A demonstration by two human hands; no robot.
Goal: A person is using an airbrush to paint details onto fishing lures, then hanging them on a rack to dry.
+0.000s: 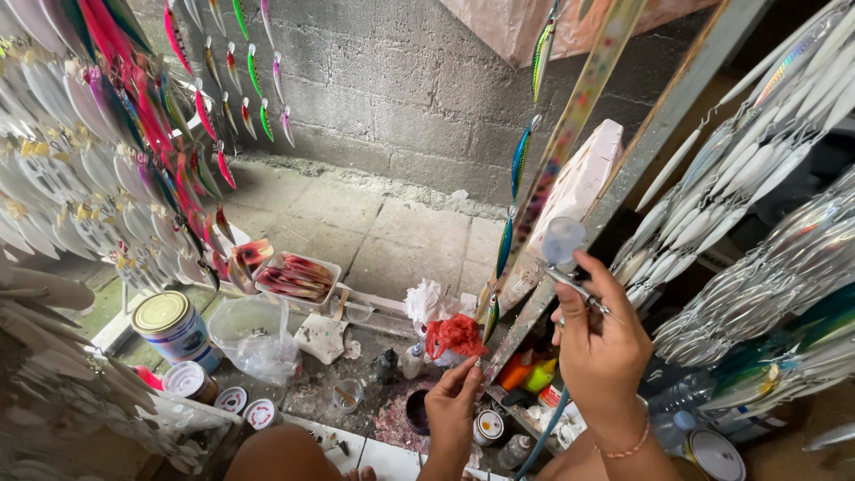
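Observation:
My right hand [598,338] grips a metal airbrush [577,285] with a clear cup [563,240] on top and a blue hose [541,436] running down from it. Its nozzle points left at a hanging string of painted fishing lures [520,160], blue and green. My left hand [452,403] pinches the lowest lure [491,328] of that string at its bottom end, beside a red crumpled rag [456,335].
Racks of hanging lures fill the left, white [53,205] and red [151,116], and the right, silvery [757,169]. Paint tins [174,326], small jars, a plastic bag [254,338] and a tray of painted lures [297,276] sit on the stained work surface. A block wall [392,89] stands behind.

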